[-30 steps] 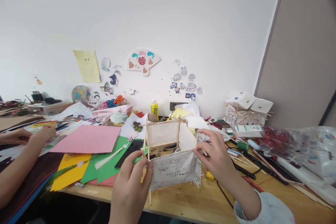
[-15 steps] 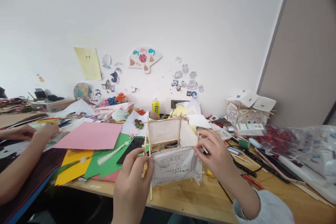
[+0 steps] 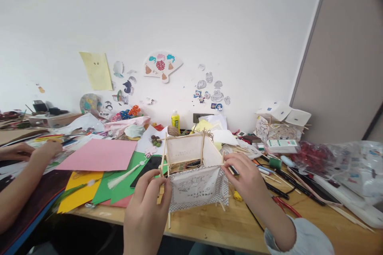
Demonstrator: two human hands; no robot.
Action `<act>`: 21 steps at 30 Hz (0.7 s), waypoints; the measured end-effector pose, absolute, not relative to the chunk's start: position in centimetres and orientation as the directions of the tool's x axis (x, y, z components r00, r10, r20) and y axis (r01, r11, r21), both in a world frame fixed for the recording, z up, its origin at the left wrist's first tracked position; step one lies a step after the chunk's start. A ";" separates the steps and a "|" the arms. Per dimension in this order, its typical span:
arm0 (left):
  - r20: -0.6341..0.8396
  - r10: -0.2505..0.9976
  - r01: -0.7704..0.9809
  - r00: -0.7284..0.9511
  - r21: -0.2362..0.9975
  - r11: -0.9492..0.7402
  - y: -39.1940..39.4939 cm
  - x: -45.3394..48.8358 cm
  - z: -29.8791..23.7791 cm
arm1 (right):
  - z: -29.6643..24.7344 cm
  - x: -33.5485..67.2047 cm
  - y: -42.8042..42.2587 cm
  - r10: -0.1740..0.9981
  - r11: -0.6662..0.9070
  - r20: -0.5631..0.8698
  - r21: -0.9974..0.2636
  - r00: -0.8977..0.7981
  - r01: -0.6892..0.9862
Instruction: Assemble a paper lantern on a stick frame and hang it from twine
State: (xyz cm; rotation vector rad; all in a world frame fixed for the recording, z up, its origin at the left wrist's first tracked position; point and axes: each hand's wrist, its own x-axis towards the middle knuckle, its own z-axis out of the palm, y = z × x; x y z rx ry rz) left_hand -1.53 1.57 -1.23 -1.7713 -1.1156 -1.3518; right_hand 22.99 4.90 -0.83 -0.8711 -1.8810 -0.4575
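Observation:
A box-shaped frame of thin wooden sticks with white panels (image 3: 194,188) stands at the table's front edge, its top uncovered. The front panel carries line drawings, printed marks and a checked border. My left hand (image 3: 149,207) pinches the front left corner, at the stick ends. Across from it, my right hand (image 3: 243,173) grips the front right corner stick between thumb and fingers. Part of each corner is hidden by the fingers.
Coloured sheets (image 3: 98,155), a phone (image 3: 145,170) and a white tassel (image 3: 125,176) lie left. Red-handled pliers (image 3: 285,206), pens and a green thread spool (image 3: 275,162) lie right. Another person's hands (image 3: 44,155) are at far left. A yellow-labelled bottle (image 3: 175,120) stands behind.
The view has shifted slightly to the right, so everything sits a little further left. Both hands keep hold of the frame's front corners.

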 end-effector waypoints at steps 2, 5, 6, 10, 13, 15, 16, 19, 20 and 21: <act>0.963 0.245 0.901 0.115 0.003 -0.433 1.6 -1.6 -1.3 | -1.0 22.8 5.0 0.367 0.669 0.898 -0.074 -0.242 0.740; 0.961 0.251 0.906 0.114 0.003 -0.424 1.6 -1.5 -1.4 | -1.2 22.6 5.0 0.375 0.658 0.904 -0.103 -0.206 0.746; 0.962 0.249 0.907 0.113 0.002 -0.420 1.6 -1.5 -1.4 | -1.2 22.5 5.0 0.378 0.656 0.904 -0.110 -0.198 0.747; 0.966 0.246 0.923 0.074 0.027 -0.383 1.5 -1.2 -1.4 | -1.3 22.4 4.8 0.386 0.652 0.904 -0.125 -0.185 0.748; 0.966 0.250 0.949 0.060 0.022 -0.315 1.7 -0.9 -1.6 | -1.4 22.3 4.8 0.380 0.651 0.907 -0.122 -0.182 0.749; 0.965 0.254 0.963 0.069 0.003 -0.270 1.9 -0.9 -1.8 | -1.4 22.3 4.8 0.377 0.652 0.908 -0.119 -0.184 0.749; 0.963 0.260 0.966 0.067 0.002 -0.258 2.0 -0.9 -1.9 | -1.5 22.3 4.9 0.376 0.653 0.908 -0.119 -0.184 0.748; 0.959 0.279 0.961 0.042 0.037 -0.273 2.0 -1.0 -2.0 | -1.5 22.4 4.9 0.378 0.653 0.909 -0.126 -0.177 0.747; 0.957 0.288 0.956 0.036 0.051 -0.288 1.9 -1.0 -1.9 | -1.5 22.3 4.9 0.378 0.652 0.909 -0.129 -0.173 0.747; 0.954 0.298 0.950 0.033 0.063 -0.306 1.8 -1.1 -1.8 | -1.5 22.3 4.9 0.378 0.651 0.910 -0.132 -0.169 0.748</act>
